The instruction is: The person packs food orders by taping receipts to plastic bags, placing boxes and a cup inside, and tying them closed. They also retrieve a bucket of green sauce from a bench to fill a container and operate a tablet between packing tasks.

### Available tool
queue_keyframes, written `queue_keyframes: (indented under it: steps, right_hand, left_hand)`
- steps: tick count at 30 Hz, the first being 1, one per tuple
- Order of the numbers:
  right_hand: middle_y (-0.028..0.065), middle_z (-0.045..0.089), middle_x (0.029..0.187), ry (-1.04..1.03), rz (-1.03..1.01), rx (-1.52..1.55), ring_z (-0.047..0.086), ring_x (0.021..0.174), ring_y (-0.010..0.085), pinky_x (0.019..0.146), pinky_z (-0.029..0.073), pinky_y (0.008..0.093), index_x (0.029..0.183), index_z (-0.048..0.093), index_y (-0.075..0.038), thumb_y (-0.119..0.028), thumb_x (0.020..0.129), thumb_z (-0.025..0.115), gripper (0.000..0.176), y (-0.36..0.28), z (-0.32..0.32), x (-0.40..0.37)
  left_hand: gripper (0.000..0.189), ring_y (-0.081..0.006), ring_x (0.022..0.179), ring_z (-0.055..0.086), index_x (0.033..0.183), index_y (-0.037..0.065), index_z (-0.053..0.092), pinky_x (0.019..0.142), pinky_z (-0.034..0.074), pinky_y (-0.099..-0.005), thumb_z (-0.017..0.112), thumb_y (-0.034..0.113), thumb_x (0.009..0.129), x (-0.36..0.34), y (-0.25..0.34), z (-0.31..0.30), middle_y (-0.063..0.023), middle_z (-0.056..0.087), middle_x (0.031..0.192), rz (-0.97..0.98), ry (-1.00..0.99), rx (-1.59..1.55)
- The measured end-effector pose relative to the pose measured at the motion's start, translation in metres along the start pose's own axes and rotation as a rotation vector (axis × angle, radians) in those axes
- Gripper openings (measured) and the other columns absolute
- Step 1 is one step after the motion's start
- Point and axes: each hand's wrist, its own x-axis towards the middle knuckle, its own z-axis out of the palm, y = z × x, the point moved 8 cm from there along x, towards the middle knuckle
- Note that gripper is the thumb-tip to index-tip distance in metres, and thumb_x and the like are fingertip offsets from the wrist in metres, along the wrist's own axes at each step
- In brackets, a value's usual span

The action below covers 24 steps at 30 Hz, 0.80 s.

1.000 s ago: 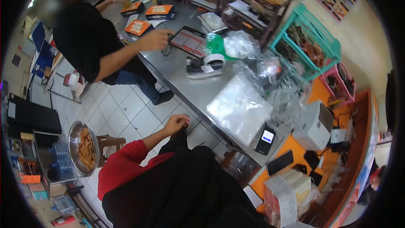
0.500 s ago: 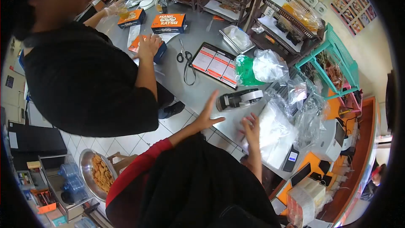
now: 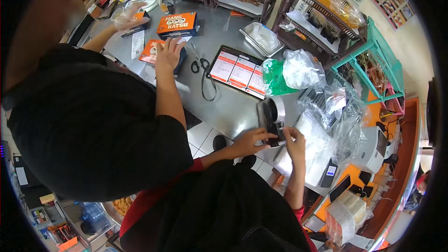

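Note:
My left hand [image 3: 249,141] grips the base of a black tape dispenser [image 3: 272,117] with a white roll, at the near edge of the steel table [image 3: 228,107]. My right hand [image 3: 296,141] pinches the dispenser's lower end, just beside the left hand. A stack of clear plastic bags [image 3: 313,144] lies right of the dispenser. My red sleeves and dark apron fill the bottom of the view.
A person in a black shirt [image 3: 88,126] stands close on my left, one hand on an orange box [image 3: 158,52]. Scissors [image 3: 201,67], a menu tablet [image 3: 238,71], a green bag [image 3: 275,78], a "Mang Katsu" box [image 3: 178,22], wire racks and a white printer [image 3: 373,148] surround the table.
Both my hands went from open above the table edge to gripping the tape dispenser, which now stands turned on end closer to me. The person in black leaned nearer.

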Motion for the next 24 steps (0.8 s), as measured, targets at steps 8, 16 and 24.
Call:
queue_keyframes:
  steps: [8,16,24]
  right_hand:
    - [0.0090,0.064,0.088,-0.053,-0.645,-0.257,0.062,0.075,0.0202,0.063,0.050,0.0301,0.098,0.065,-0.008,-0.012,0.085,0.058,0.015,-0.159,0.009,0.075]
    - [0.0094,0.063,0.105,-0.715,-0.659,-0.813,0.060,0.097,0.0274,0.081,0.047,0.0394,0.119,0.057,-0.027,-0.017,0.084,0.050,0.037,-0.114,0.159,0.174]
    - [0.0092,0.065,0.092,-0.607,-0.699,-0.996,0.063,0.086,0.0269,0.069,0.049,0.0425,0.122,0.051,-0.033,-0.022,0.086,0.050,0.038,-0.116,0.176,0.182]
  left_hand:
    - [0.050,-0.0257,0.084,0.055,0.127,0.015,0.051,0.079,0.045,-0.0353,0.061,0.008,0.079,-0.043,-0.033,-0.007,-0.0090,0.056,0.090,0.053,0.065,0.092]
    - [0.034,-0.0253,0.080,0.057,0.117,0.006,0.056,0.076,0.046,-0.0349,0.054,0.003,0.083,-0.071,-0.057,-0.020,-0.0097,0.059,0.090,-0.012,0.114,0.056]
    - [0.030,-0.0251,0.093,0.058,0.118,0.004,0.055,0.084,0.046,-0.0341,0.050,0.007,0.089,-0.063,-0.062,-0.017,-0.0132,0.060,0.102,-0.156,-0.062,0.050]
